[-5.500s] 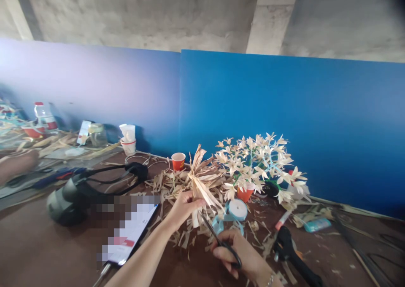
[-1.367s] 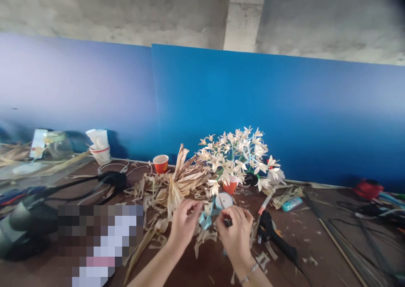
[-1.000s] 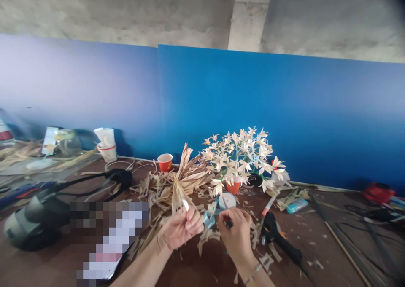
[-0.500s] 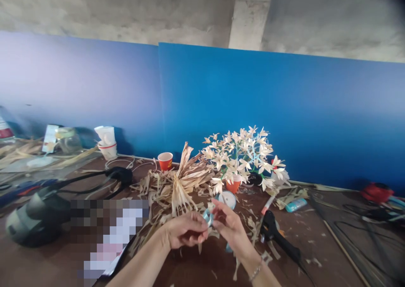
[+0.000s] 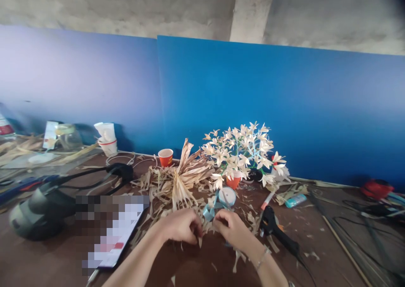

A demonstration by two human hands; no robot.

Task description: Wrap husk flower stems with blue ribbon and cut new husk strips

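Note:
My left hand (image 5: 185,227) is low over the table, its fingers curled and thumb pressed in. A small strip of dried husk (image 5: 200,241) pokes out beneath its fingertips; whether it is gripped I cannot tell. My right hand (image 5: 233,231) is bent inward with closed fingers, and its fingertips are partly hidden. Just beyond both hands lies a looped light blue ribbon (image 5: 209,212), running toward a ribbon spool (image 5: 227,196). Behind the spool, many pale husk flowers (image 5: 240,150) on green stems stand in a red paper cup (image 5: 233,179).
Dried husks (image 5: 185,190) spread left of the flowers, near another red cup (image 5: 165,158). At right lie a black glue gun (image 5: 278,232) with its cord and a turquoise packet (image 5: 295,201). A dark corded device (image 5: 41,213) and a blurred-out flat item (image 5: 122,236) sit at left.
The blue ribbon loop has left my fingers and now lies on the table beyond them. My left hand has turned palm down, and both hands' fingers have curled downward.

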